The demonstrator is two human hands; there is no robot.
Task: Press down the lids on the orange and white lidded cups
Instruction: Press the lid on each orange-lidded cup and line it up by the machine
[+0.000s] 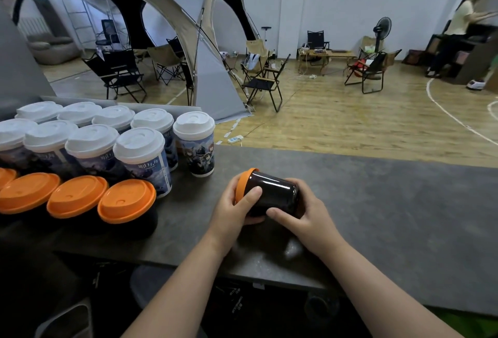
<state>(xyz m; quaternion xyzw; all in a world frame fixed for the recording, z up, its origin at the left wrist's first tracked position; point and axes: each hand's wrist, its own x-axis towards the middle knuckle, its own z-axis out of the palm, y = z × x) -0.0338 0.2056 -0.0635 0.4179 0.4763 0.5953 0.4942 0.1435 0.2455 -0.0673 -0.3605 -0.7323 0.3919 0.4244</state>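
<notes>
Both hands grip one dark cup (272, 197) tipped sideways above the counter (377, 202): left hand (234, 205) at its orange lid (244, 182), right hand (301, 213) wrapping the base; contents unseen.

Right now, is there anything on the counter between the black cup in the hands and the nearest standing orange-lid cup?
Nothing: in the head view, only bare grey counter lies between the black cup and the nearest orange-lid cup.

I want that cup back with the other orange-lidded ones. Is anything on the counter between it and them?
Nothing visible. The counter lies bare between the black cup, held in the left hand and right hand, and the nearest orange-lidded cup.
</notes>
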